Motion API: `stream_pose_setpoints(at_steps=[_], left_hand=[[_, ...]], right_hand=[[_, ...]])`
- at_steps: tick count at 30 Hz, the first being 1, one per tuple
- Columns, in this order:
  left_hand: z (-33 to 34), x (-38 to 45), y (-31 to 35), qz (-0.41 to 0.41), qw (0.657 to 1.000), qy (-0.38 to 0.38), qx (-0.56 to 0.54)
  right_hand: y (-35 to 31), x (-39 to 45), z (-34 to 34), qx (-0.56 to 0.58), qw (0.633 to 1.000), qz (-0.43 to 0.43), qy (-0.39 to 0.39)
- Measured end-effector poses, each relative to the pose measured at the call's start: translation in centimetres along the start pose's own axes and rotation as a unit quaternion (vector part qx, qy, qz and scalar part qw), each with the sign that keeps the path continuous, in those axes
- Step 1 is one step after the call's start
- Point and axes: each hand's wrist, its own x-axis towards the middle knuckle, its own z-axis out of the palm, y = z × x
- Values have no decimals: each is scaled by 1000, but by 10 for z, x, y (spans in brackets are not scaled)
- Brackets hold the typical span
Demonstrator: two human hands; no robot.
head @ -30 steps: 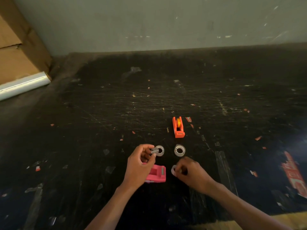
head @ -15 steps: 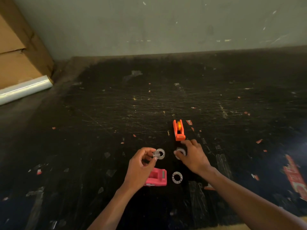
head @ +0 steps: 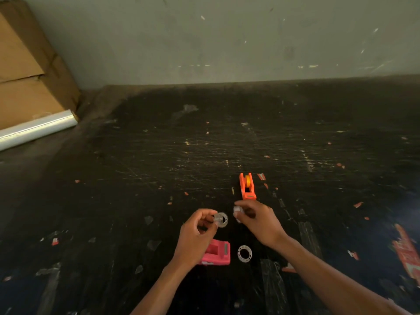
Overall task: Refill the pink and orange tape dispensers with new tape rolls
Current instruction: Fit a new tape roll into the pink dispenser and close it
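left hand (head: 195, 239) pinching small clear spool hub (head: 217, 218) over a tape roll (head: 222, 220), right hand (head: 259, 220) gripping second roll (head: 237, 210), mostly hidden by fingers, pink dispenser (head: 219, 252) partly behind left wrist, empty core ring (head: 245, 253) beside it, orange dispenser (head: 247, 186) further back

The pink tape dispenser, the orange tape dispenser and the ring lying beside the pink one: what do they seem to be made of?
Pink tape dispenser: likely moulded plastic, solid matte colour, blocky shape.
Orange tape dispenser: likely plastic too, bright uniform colour with a slight sheen.
Ring: looks like translucent whitish plastic, perhaps an empty tape core; too small to be sure.
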Motion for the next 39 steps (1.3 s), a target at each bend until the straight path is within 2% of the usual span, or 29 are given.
stream_pose_setpoints(at_steps=[4, 8, 11, 18, 25, 39], left_hand=[[3, 5, 6, 6, 1000, 1, -23], [5, 8, 16, 25, 998, 1, -57], [8, 8, 21, 38, 997, -7, -62], [7, 7, 30, 46, 998, -20, -40], [13, 3, 32, 74, 997, 14, -1], [5, -2, 19, 112, 988, -47, 95]], right_hand=[[-14, -14, -2, 168, 986, -19, -12], [-20, -19, -1, 324, 946, -15, -4], [-23, -22, 0, 375, 927, -21, 0], [-23, -25, 2, 374, 927, -33, 8], [-28, -29, 4, 380, 924, -28, -24], [-22, -30, 11, 294, 956, -5, 16]])
